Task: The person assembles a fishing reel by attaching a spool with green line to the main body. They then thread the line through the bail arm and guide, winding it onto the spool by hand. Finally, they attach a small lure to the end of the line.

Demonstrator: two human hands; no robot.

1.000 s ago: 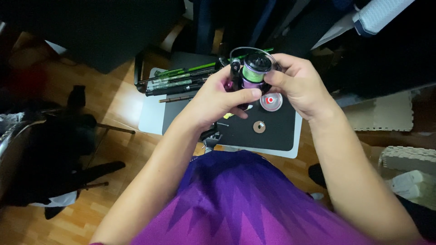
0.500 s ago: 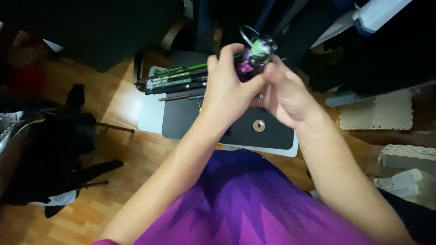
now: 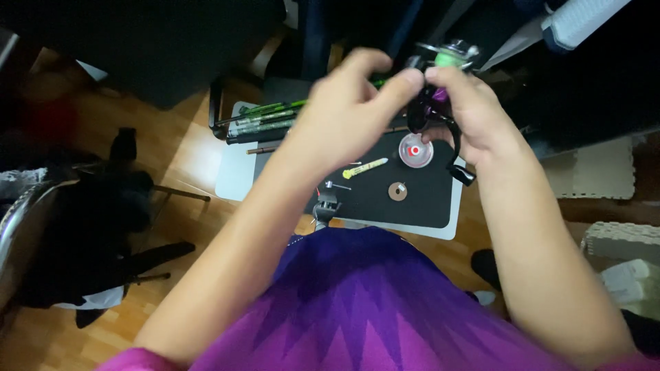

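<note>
Hands (image 3: pixel 412 113) grip a glossy green-spooled fishing reel (image 3: pixel 440 75)

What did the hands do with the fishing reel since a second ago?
Both hands, left and right, kept hold of the fishing reel and lifted it up and away, off the black mat. The round cap, the brown washer and the yellow tube stayed on the mat.

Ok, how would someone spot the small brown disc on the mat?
Find the black mat on the pale board below both hands. The brown disc lies near its middle, flat, with a centre hole. The round part above it is bigger, silvery, with a red centre.
</note>
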